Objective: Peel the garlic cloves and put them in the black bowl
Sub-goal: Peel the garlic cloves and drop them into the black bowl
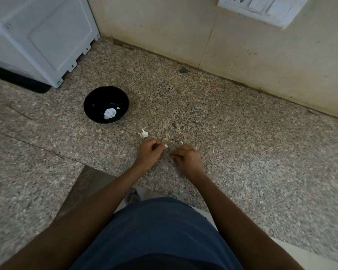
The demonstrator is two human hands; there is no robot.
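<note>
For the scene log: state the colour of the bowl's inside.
Glossy black bowl, white garlic pieces at its bottom; head view shows it.

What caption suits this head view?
Left hand pinches a garlic clove beside the black bowl on a granite counter.

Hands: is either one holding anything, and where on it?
Left hand pinches a small white garlic clove at its fingertips. Right hand is curled on the counter; whether it holds anything cannot be told.
</note>
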